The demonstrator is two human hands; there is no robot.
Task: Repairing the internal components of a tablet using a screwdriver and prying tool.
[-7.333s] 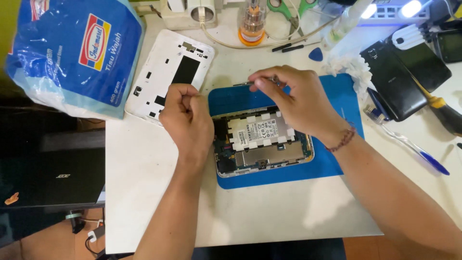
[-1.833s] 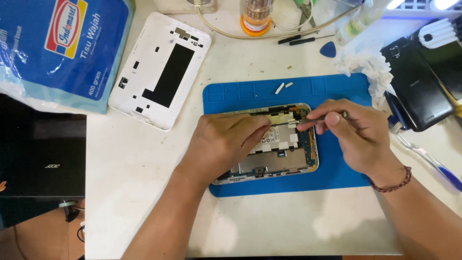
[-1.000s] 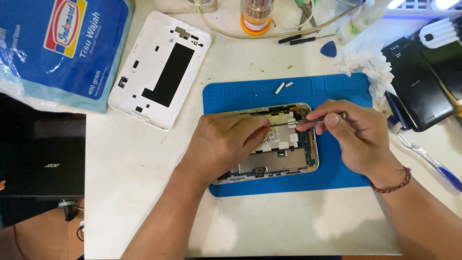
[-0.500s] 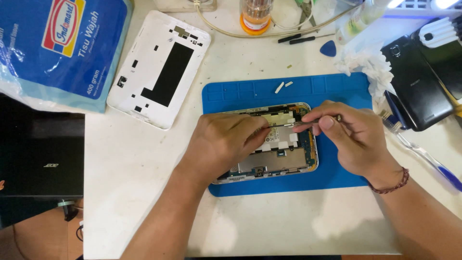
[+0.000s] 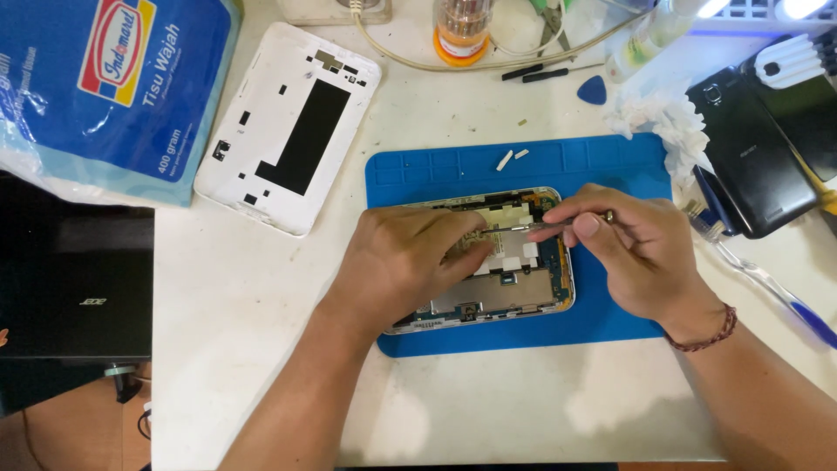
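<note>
An opened tablet (image 5: 514,292) with its circuit board and battery exposed lies on a blue work mat (image 5: 610,166) on the white table. My left hand (image 5: 405,262) presses down on the tablet's left half, fingers bent over the board. My right hand (image 5: 632,253) pinches a thin metal tool (image 5: 532,227) between thumb and fingers; its tip rests on the upper middle of the board, near my left fingertips. A cord bracelet circles my right wrist.
The tablet's white back cover (image 5: 292,126) lies at upper left of the mat, beside a blue tissue pack (image 5: 96,87). Two small white bits (image 5: 513,158) sit on the mat. A black phone (image 5: 754,148), crumpled tissue (image 5: 663,122), blue pen (image 5: 767,283), blue pick (image 5: 595,89) and orange-based bit holder (image 5: 460,30) surround.
My right hand has crept slightly left with the tool, toward my left fingertips. The left hand stays pressed on the tablet. Seven seconds ago both hands worked at the mat's upper left.
</note>
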